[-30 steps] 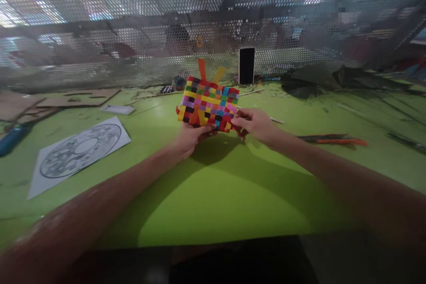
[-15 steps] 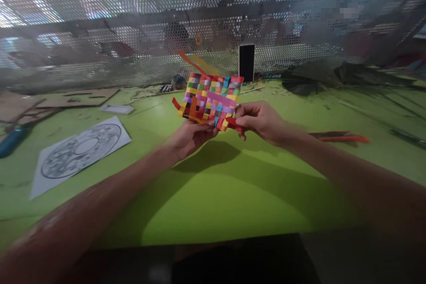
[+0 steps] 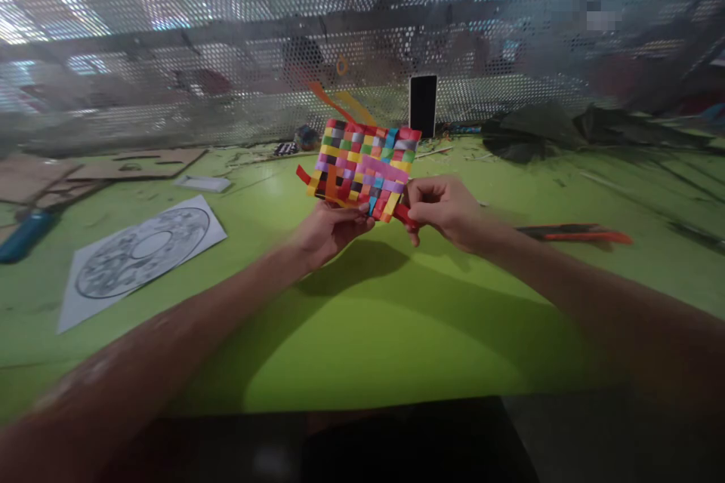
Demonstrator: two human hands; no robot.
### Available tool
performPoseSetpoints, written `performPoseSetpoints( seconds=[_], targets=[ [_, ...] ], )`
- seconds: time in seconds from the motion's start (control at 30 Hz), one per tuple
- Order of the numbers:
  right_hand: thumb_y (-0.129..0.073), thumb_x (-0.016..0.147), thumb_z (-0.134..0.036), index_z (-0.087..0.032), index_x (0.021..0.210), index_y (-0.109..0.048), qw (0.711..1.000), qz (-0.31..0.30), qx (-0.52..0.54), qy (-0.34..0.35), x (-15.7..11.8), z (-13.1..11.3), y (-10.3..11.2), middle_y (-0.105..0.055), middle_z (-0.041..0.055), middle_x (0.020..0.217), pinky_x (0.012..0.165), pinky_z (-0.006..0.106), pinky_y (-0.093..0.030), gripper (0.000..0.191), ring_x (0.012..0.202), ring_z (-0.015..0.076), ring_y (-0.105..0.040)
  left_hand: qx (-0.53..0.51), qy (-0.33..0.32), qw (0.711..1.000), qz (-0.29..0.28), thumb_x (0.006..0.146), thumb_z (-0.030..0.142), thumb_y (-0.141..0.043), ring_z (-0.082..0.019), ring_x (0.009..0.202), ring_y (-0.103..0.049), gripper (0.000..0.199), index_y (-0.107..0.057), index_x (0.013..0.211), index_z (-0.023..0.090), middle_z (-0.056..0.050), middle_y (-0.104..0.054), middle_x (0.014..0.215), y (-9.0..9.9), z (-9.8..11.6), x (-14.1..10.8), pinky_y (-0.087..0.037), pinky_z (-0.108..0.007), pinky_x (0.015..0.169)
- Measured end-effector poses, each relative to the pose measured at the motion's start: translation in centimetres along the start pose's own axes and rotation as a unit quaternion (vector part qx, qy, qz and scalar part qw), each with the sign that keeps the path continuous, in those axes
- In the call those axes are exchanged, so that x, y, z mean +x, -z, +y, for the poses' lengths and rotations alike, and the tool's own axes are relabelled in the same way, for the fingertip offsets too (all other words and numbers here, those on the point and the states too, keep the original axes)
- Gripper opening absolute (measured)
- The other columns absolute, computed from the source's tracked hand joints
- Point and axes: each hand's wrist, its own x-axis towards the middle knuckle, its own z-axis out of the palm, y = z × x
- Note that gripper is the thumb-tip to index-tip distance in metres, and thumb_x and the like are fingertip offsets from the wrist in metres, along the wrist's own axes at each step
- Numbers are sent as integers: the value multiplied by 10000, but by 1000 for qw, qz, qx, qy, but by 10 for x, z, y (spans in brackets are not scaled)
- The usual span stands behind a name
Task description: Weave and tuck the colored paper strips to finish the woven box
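Presently, a multicoloured woven piece is held up, tilted, above the green table, its lower edge pinched between the thumb and fingers of the left hand. The right hand pinches a red strip at the piece's lower right corner. An orange strip and a yellow strip project beyond the upper edge. A printed sheet lies to the left.

No text, label, brand, number or sign was legible. The printed sheet, left of the woven piece, carried a ring-shaped pattern without readable characters. The dark upright panel, behind the woven piece, displayed no readable marking.
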Motion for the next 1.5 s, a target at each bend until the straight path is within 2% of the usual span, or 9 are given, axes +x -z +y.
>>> performPoseSetpoints(
  seconds=[0.2, 0.47, 0.67, 0.77, 0.87, 1.0, 1.23, 1.33, 1.5],
  targets=[
    [-795, 821, -307, -142, 746, -667, 997, 0, -71, -9, 3, 5, 2, -641, 5, 606, 509, 252, -546, 222, 506, 117, -620, 43, -38, 998, -16, 761, -45, -736, -155, 764, -720, 231, -702, 903, 134, -90, -761, 962, 8, 1, 4, -647, -262, 727],
    [-723, 902, -519, -165, 835, -630, 974, 69, -207, 53, 3, 16, 2, -609, 10, 685, 466, 266, -486, 372, 514, 109, -548, 62, -75, 995, -26, 779, 17, -768, -165, 787, -749, 160, -717, 905, 102, -102, -775, 971, 2, 1, 0, -650, -264, 724],
    [-643, 981, -463, -183, 802, -617, 874, 87, -408, 249, 2, 23, 7, -624, 39, 792, 622, 295, -469, 334, 655, 139, -558, 82, -55, 995, -31, 773, 7, -771, -140, 680, -726, 172, -699, 884, 117, -70, -771, 888, -5, -1, -3, -643, -262, 683],
    [-665, 976, -357, -179, 903, -663, 833, 79, -480, 264, 2, 24, 9, -675, 56, 863, 631, 291, -470, 193, 690, 159, -608, 101, -41, 994, -28, 788, 18, -764, -137, 662, -718, 165, -692, 893, 122, -65, -767, 870, -5, -2, -3, -641, -270, 684],
    [-684, 942, -246, -172, 1064, -732, 815, 53, -526, 238, 2, 22, 11, -744, 110, 1015, 794, 348, -524, 151, 941, 252, -691, 102, -46, 993, -33, 814, 36, -736, -158, 733, -744, 158, -692, 943, 117, -90, -779, 945, -5, -3, -3, -646, -290, 720],
    [-695, 904, -219, -141, 1179, -750, 825, 24, -537, 171, 4, 21, 12, -771, 135, 1048, 830, 378, -521, 291, 907, 266, -695, 129, -52, 988, -70, 822, 99, -754, -185, 762, -757, 189, -685, 996, 119, -92, -782, 927, -1, -5, -1, -645, -315, 726],
    [-697, 853, -168, -146, 1304, -695, 883, 28, -466, 56, 5, 16, 7, -712, 27, 746, 647, 294, -441, 452, 644, 177, -601, 206, -70, 970, -109, 785, 164, -811, -192, 774, -753, 258, -694, 1010, 112, -91, -781, 919, 3, -9, 1, -637, -337, 773],
    [-734, 831, -181, -136, 1193, -739, 893, 53, -445, 47, 5, 17, 7, -697, 32, 728, 627, 293, -430, 365, 632, 172, -582, 224, -96, 966, -81, 753, 118, -824, -175, 823, -749, 295, -714, 1026, 117, -92, -781, 996, 2, -10, 0, -624, -300, 815],
    [-714, 871, -214, -184, 1304, -717, 884, 33, -460, 72, 4, 21, 7, -738, 36, 761, 661, 309, -464, 434, 638, 181, -605, 183, -69, 977, -83, 742, 131, -837, -179, 735, -743, 244, -723, 957, 117, -84, -779, 882, -1, -11, -2, -634, -307, 759]
  ],
)
